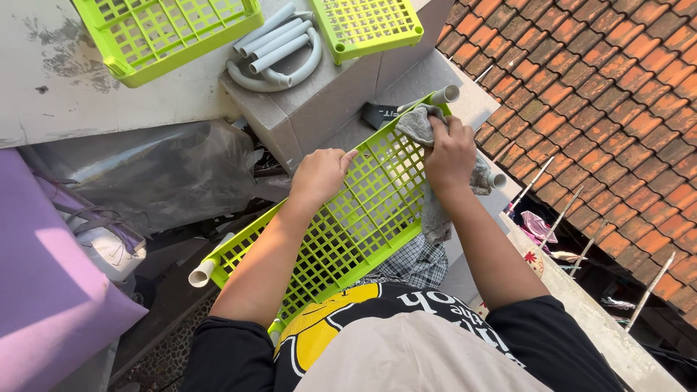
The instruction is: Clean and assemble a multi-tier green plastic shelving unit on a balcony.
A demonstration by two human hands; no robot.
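A lime-green plastic grid shelf [363, 218] with grey corner tubes lies tilted in front of me, resting against a grey block. My left hand [319, 174] grips its upper left rim. My right hand [450, 152] presses a grey cloth [420, 123] onto the shelf's far right corner; the rest of the cloth hangs down under my wrist.
Two more green grid shelves [156, 33] [367, 25] lie at the back, with a bundle of grey tubes [279, 47] between them. Red roof tiles [602, 94] fill the right. A purple sheet [43, 290] and a plastic-wrapped heap [160, 174] sit at left.
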